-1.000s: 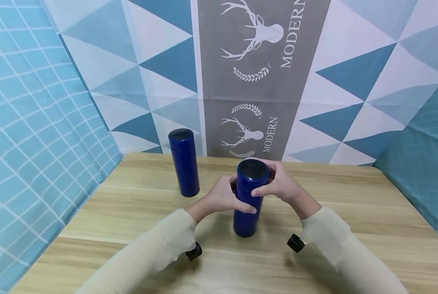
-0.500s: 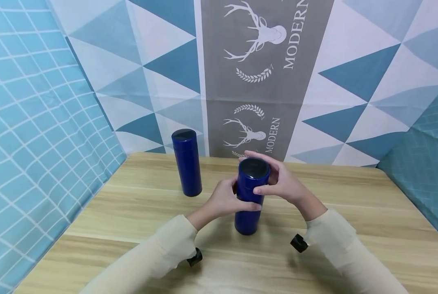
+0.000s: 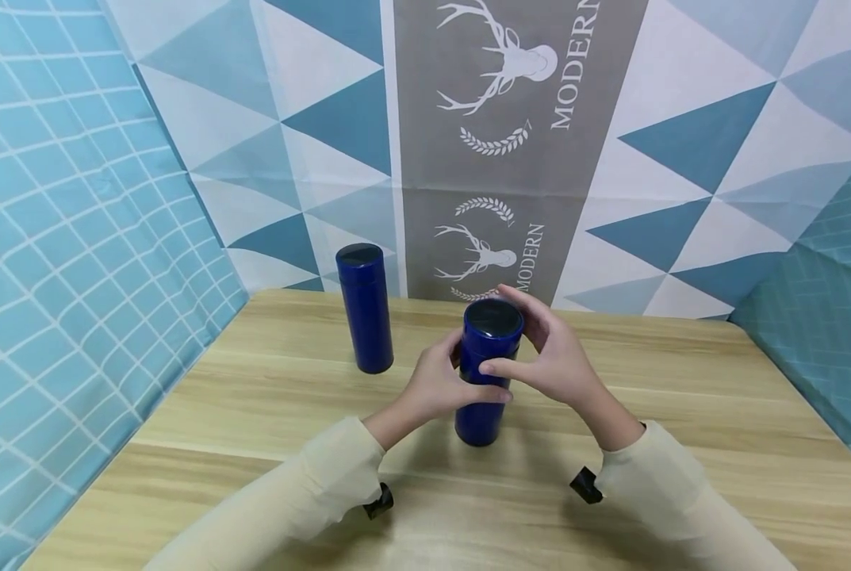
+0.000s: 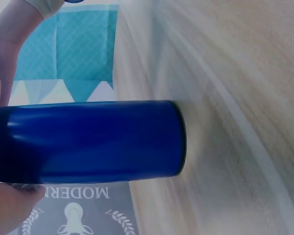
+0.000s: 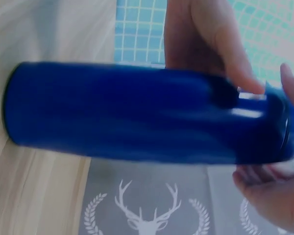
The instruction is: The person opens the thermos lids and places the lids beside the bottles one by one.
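Note:
A dark blue thermos bottle [image 3: 478, 420] with a black-topped lid [image 3: 493, 317] stands upright before me, its base at the tabletop. My left hand [image 3: 439, 385] grips it around the middle, thumb across the front. Higher up, my right hand [image 3: 561, 361] curves loosely around the lid end. Its thumb lies in front and its index finger stands raised behind the rim. The right wrist view shows the bottle [image 5: 127, 115] lengthwise between both hands; in the left wrist view the lid end is out of frame.
Farther back to the left, a second blue thermos bottle [image 3: 368, 317] stands upright on the wooden table [image 3: 254, 412]. A patterned cloth backdrop [image 3: 339, 182] rises behind the table, with blue checked cloth [image 3: 75, 238] along the left side.
My right hand has spread wider around the lid, its index finger lifting and its wrist shifting right. The left thumb has slid slightly across the bottle's front. The view has shifted slightly.

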The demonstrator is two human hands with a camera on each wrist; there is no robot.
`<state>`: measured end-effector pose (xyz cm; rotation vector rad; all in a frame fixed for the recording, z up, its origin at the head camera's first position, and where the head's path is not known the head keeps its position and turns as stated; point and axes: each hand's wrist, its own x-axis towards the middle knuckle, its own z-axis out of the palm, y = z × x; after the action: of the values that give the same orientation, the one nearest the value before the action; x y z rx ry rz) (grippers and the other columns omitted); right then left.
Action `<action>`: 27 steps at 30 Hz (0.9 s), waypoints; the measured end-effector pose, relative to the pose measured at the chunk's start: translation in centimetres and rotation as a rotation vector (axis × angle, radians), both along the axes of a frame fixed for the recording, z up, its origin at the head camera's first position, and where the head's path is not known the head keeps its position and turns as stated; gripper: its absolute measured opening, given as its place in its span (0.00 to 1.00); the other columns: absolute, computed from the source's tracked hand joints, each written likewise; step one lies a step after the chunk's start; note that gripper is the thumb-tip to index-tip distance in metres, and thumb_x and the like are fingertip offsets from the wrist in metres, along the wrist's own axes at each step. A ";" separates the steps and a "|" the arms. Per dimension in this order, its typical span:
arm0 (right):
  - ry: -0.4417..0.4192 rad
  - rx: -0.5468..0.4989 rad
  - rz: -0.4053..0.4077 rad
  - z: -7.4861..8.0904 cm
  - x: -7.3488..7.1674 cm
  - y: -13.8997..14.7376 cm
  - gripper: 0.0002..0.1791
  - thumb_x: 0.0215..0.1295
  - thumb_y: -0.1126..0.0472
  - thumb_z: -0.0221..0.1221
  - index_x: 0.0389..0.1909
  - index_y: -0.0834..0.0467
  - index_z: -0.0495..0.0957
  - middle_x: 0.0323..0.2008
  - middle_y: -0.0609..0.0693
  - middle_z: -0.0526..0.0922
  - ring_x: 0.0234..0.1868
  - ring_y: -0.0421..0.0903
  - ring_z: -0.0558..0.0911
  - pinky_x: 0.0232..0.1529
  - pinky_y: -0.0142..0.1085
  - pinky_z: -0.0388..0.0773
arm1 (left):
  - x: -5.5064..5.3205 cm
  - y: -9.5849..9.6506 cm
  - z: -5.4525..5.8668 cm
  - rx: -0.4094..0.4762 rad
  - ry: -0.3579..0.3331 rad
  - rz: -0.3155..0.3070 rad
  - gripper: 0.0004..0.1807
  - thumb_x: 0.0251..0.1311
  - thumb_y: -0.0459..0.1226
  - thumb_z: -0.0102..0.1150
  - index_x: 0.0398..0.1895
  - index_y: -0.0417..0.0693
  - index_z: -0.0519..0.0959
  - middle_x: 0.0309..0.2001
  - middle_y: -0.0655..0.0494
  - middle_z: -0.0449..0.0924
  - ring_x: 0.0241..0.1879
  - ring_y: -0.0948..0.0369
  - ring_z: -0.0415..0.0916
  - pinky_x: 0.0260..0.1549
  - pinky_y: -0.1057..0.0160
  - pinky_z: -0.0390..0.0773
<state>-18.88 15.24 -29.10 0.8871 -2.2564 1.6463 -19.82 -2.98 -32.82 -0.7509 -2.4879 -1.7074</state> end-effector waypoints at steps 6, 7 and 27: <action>0.028 -0.034 -0.148 0.4 0.5 -1.1 0.42 0.47 0.68 0.72 0.66 0.62 0.66 0.63 0.60 0.74 0.60 0.55 0.78 0.60 0.27 0.75 | 0.0 0.2 -0.3 0.022 0.003 0.020 0.38 0.37 0.42 0.79 0.57 0.55 0.74 0.50 0.57 0.83 0.48 0.61 0.81 0.50 0.61 0.81; 0.026 -0.046 -0.162 0.3 0.6 -1.2 0.41 0.47 0.68 0.72 0.65 0.61 0.68 0.62 0.60 0.75 0.59 0.55 0.79 0.58 0.26 0.76 | 0.0 0.2 -0.4 0.027 0.003 0.020 0.37 0.38 0.42 0.79 0.57 0.56 0.74 0.50 0.57 0.84 0.48 0.61 0.81 0.49 0.61 0.81; 0.057 -0.047 -0.120 -0.3 0.8 -1.2 0.36 0.51 0.69 0.69 0.64 0.61 0.70 0.58 0.60 0.79 0.49 0.35 0.83 0.51 0.24 0.79 | -0.3 -0.3 -1.1 0.012 0.006 -0.014 0.30 0.38 0.41 0.79 0.49 0.49 0.79 0.44 0.52 0.86 0.40 0.63 0.84 0.40 0.68 0.83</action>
<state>-18.08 14.02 -29.38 0.7614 -2.1783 1.5946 -20.09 -3.31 -33.93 -0.7728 -2.4726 -1.7198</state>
